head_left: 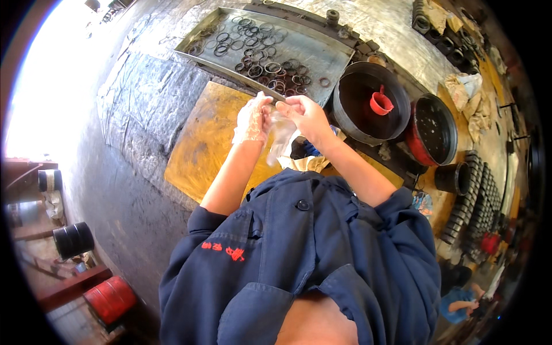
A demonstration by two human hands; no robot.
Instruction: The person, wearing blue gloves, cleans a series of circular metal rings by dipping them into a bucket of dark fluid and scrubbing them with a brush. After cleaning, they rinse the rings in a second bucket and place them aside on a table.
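A thin, see-through plastic glove (282,138) hangs limp between my two hands, just in front of my chest. My right hand (310,119) pinches its upper edge with thumb and fingers. On my left hand (251,122) there is a similar clear, wrinkled film reaching to the wrist; its fingers are curled at the hanging glove's other side. Just beyond my fingertips is the near rim of a shallow metal tray (339,54), in which many dark rings (256,70) lie scattered, wet-looking and partly heaped.
A yellowish board (198,138) lies beneath my arms. Right of the tray stand a large dark round pan (345,109) with a red ladle (380,103), a red-sided tub (415,138) and a black bucket (454,178). Stacked dark parts (463,198) and another person (460,305) are farther right.
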